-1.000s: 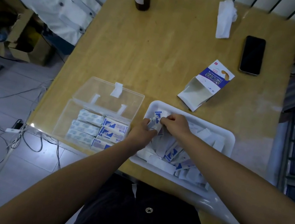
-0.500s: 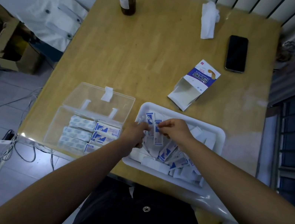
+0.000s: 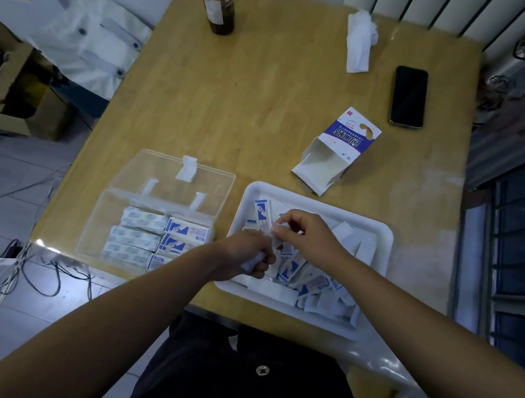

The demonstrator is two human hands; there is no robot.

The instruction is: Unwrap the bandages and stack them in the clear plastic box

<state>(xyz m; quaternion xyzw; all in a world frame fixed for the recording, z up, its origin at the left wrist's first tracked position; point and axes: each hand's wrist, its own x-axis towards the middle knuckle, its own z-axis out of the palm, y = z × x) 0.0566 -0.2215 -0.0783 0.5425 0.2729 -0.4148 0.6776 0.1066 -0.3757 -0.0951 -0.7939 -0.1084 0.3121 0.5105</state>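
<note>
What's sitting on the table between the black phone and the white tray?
An opened blue-and-white bandage carton lies on its side between the phone and the tray, seen in the head view.

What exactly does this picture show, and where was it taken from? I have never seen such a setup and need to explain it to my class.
There is no machine here. A person works with bare hands, and the one picture comes from a wide-angle camera worn on their head, looking down past both arms.

On the wooden table stands an open clear plastic box with bandages stacked in rows inside. Beside it is a white tray heaped with wrapped bandages and loose paper. Farther back lie an opened carton, a phone, a crumpled tissue and a bottle.

Over the tray, the left hand and the right hand both pinch one small wrapper, apparently pulling it open.
</note>
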